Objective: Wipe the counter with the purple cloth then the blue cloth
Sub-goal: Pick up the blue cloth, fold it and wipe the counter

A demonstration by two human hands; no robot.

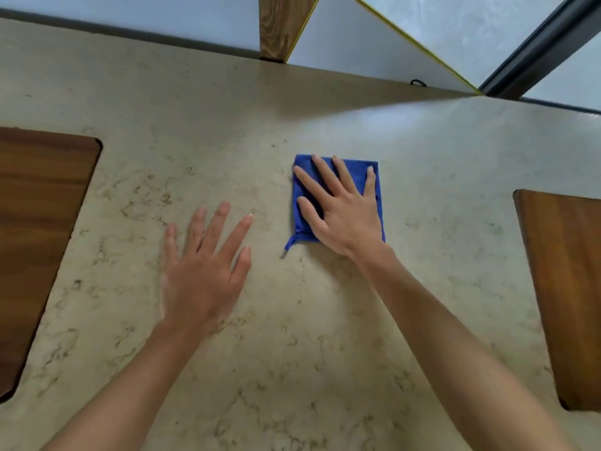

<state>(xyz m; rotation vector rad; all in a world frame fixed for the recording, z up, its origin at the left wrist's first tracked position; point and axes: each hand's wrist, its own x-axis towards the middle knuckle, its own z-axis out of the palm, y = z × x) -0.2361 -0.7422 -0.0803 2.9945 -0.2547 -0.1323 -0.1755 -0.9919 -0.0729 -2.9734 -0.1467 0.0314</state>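
Observation:
A folded blue cloth lies flat on the beige marbled counter, a little right of centre. My right hand rests palm down on top of it, fingers spread, pressing it against the surface. A small loop of the cloth sticks out at its lower left corner. My left hand is flat on the bare counter to the left of the cloth, fingers apart, holding nothing. No purple cloth is in view.
A dark wooden board lies at the left edge of the counter and another wooden board at the right edge. A wooden post and a pale wall stand behind the counter's far edge.

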